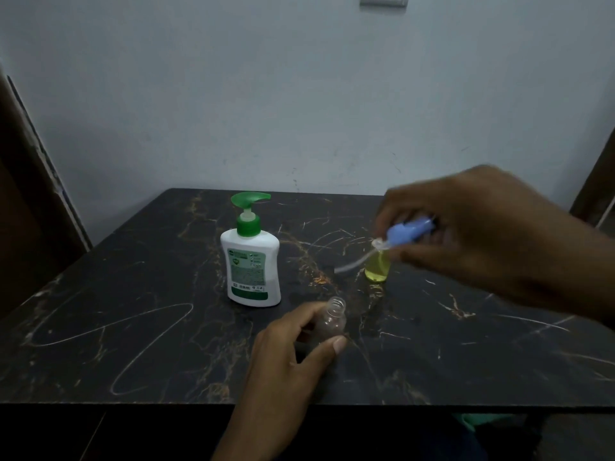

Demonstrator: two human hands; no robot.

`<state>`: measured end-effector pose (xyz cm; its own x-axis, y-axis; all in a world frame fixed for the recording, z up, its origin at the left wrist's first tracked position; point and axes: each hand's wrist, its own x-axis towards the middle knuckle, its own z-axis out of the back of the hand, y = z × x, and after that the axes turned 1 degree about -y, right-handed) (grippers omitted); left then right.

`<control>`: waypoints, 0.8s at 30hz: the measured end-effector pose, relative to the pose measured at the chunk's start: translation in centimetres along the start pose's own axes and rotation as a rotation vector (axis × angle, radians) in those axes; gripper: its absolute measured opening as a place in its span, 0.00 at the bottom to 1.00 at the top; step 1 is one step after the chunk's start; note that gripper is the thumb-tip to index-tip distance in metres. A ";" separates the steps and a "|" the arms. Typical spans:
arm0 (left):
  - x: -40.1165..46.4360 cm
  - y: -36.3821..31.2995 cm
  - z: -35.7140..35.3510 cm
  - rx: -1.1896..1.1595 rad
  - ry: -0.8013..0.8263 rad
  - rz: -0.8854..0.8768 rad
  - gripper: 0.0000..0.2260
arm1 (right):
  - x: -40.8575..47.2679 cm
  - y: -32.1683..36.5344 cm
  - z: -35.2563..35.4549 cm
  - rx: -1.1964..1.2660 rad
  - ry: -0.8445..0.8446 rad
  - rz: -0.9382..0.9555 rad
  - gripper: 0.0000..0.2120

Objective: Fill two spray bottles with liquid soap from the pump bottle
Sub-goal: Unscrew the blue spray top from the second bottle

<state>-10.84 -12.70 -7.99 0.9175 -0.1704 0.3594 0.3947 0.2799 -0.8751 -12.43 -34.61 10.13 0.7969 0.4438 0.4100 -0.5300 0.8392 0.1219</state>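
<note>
With one yellow-filled bottle done at right, your left hand grips the empty bottle; right hand pinches blue sprayer; pump bottle next.

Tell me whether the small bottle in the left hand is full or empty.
Empty: the clear spray bottle, gripped by the left hand, is see-through with no liquid showing, its threaded neck uncapped.
</note>
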 end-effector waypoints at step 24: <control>-0.8 0.0 0.1 -0.048 -0.072 0.022 0.14 | 5.4 -3.7 -18.6 -0.390 -0.040 -0.208 0.11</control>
<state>-11.62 -12.49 -8.24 0.9276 -0.0959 0.3610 0.3736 0.2373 -0.8967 -0.75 -29.45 -4.87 0.8592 0.2473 0.4480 -0.2049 0.9685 -0.1419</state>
